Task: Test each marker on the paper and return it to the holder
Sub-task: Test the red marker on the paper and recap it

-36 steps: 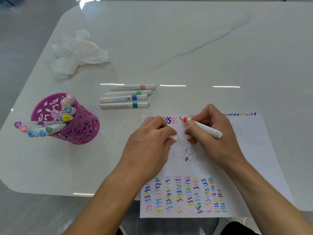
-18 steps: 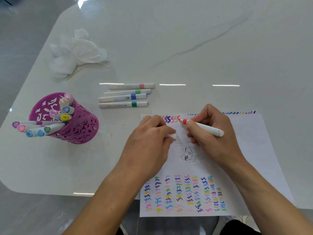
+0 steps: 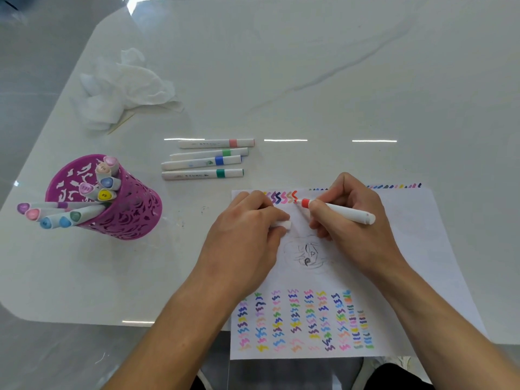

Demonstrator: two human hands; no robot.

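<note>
The far half and right side of the tabletop (image 3: pixel 365 80) lie open. The paper (image 3: pixel 422 249) sits at the near edge, right of centre, its near border hanging over that edge. The holder (image 3: pixel 132 218) stands near the left edge with markers leaning out leftward. Four capped markers (image 3: pixel 202 166) lie in a stack of rows between the holder and the paper, and a crumpled tissue (image 3: pixel 126 88) lies toward the far-left corner. A faint pencil sketch at mid-paper is partly covered by both hands and hard to read. The left hand (image 3: pixel 242 237) rests on the paper's far-left corner with fingers curled round a white cap (image 3: pixel 282 224), only its end showing. The right hand (image 3: pixel 351 220) pinches the red marker (image 3: pixel 343 213), tip touching the paper beside a red zigzag.
</note>
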